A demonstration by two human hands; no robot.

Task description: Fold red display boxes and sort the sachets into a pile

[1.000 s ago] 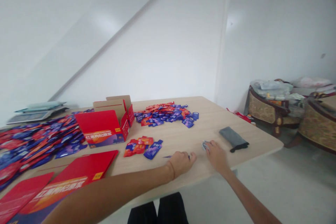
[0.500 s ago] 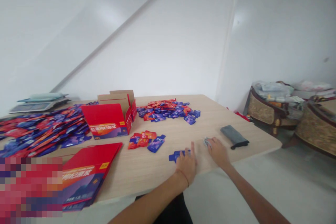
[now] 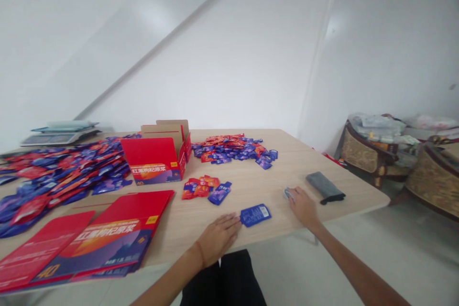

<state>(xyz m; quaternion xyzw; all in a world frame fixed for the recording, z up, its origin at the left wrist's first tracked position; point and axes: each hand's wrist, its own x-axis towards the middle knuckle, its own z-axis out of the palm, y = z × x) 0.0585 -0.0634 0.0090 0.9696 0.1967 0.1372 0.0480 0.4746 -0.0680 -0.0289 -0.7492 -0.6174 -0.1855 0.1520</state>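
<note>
A single blue pouch [image 3: 255,215] lies flat near the table's front edge, its printed side with a white label facing up. My left hand [image 3: 219,235] rests flat on the table just left of it, fingers stretched, the fingertips at the pouch's narrow end. Farther right, my right hand [image 3: 303,206] is closed over a small whitish-grey wad [image 3: 288,193], possibly cloth or tissue, pressed to the table. Beyond my left hand lie a blue pouch [image 3: 219,193] and several red-orange sachets [image 3: 199,186].
A mixed pile of pouches [image 3: 236,148] lies farther back. Open red boxes [image 3: 154,160] stand left of it, near a big pouch heap [image 3: 64,167] and a scale [image 3: 60,137]. Flattened boxes [image 3: 107,244] lie front left, a grey folded cloth [image 3: 324,186] right. Armchairs [image 3: 362,153] stand beyond the table.
My left hand has moved left off the blue pouch, which now shows whole. My right hand stays on the wad. The view has shifted slightly.
</note>
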